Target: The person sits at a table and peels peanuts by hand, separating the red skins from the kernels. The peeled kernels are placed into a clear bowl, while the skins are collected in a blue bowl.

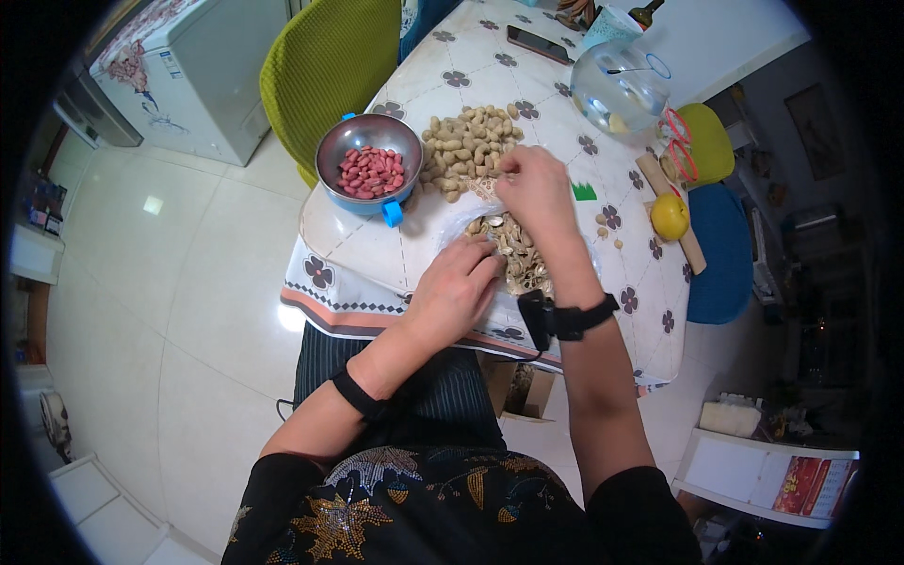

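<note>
My left hand rests at the left edge of a pile of empty peanut shells, which lies on a clear plastic bag. Above that pile, my right hand bends its fingers down at the near edge of a heap of unshelled peanuts; whether it grips anything is hidden. To the left of the heap stands a metal bowl in a blue holder with handles, with shelled red-skinned peanuts inside.
The patterned tablecloth also bears a phone, a round glass bowl, glass jars with red rims, a yellow fruit, a wooden rolling pin and a few loose peanuts. A green chair stands at the upper left.
</note>
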`<state>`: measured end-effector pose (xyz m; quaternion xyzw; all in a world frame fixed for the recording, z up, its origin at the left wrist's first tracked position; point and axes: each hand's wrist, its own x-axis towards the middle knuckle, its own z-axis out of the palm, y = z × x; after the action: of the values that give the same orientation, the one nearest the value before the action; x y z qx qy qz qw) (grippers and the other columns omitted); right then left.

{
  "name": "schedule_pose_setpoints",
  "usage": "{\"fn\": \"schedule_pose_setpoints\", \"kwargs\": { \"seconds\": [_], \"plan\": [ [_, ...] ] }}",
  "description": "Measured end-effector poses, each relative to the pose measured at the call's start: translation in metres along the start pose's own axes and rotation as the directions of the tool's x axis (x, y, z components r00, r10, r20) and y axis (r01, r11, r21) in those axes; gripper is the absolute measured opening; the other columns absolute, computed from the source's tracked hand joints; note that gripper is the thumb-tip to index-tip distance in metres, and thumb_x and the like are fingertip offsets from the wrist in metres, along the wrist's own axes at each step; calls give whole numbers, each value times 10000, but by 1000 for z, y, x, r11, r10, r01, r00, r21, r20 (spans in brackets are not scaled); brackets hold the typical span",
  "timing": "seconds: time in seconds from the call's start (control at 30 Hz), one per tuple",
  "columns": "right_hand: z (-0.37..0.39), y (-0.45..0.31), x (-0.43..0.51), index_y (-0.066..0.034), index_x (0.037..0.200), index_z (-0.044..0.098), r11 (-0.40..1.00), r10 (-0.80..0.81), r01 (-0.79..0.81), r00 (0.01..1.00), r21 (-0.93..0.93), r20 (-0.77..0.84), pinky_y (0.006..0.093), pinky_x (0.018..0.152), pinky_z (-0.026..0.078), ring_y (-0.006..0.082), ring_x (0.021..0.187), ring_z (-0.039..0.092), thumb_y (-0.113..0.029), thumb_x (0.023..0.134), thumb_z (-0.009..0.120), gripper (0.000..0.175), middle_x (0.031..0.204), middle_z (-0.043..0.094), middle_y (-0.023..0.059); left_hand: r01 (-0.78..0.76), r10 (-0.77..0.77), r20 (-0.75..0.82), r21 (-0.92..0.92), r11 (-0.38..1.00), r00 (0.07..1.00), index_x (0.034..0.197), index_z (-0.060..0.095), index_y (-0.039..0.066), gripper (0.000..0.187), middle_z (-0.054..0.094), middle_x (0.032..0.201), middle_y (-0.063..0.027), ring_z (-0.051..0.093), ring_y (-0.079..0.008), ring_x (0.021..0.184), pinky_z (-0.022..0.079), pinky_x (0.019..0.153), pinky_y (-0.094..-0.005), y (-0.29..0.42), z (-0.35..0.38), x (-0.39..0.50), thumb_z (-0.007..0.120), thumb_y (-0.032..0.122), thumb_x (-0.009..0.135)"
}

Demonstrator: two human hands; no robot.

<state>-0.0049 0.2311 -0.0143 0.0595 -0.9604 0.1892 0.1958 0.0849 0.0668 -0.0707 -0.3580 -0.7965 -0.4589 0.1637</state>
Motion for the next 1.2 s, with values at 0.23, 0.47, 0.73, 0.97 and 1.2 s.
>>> {"fn": "schedule_pose_setpoints", "kwargs": {
  "seconds": [0.23,0.47,0.73,0.97,1.2],
  "plan": [
    [-72,-15,-41,-8,881,697,997,78,-69,962,-43,261,444,839,525,375,902,642,-23,750,733,137,909,645,177,51,-51,-192,-1,999,980,1122,659,20,332,623,1150,-173,597,-366,1105,495,962,-432,5,-20,-2,730,-12,799],
    [-31,-47,-48,-6,958,710,981,-32,9,993,195,114,439,910,507,390,1006,617,-32,764,766,203,1015,617,190,351,-68,-562,413,841,824,1185,536,-14,413,489,1071,-161,542,-323,947,471,849,-412,-25,-49,1,731,8,821],
    [40,-81,-36,-11,1028,698,946,26,-33,999,323,24,438,952,489,386,1060,598,-2,739,779,301,1044,611,184,449,-296,-579,138,883,760,1119,531,-32,287,496,1012,-129,520,-232,848,483,769,-350,-51,-83,-10,667,-22,866],
    [73,-87,-32,6,951,675,974,-92,102,994,202,-60,429,948,473,341,1087,559,-34,734,783,245,1043,568,145,467,-347,-581,65,882,736,1094,533,-30,266,526,1058,-135,578,-212,818,498,755,-329,-50,-88,-13,680,-3,873],
    [68,-66,-26,-16,892,693,983,-60,83,989,165,-138,433,926,478,333,1044,557,-37,817,673,80,1058,584,119,465,-395,-530,0,885,751,1078,542,-21,265,577,972,-108,590,-189,757,504,736,-322,-43,-84,-17,698,21,868]
  ]
}}
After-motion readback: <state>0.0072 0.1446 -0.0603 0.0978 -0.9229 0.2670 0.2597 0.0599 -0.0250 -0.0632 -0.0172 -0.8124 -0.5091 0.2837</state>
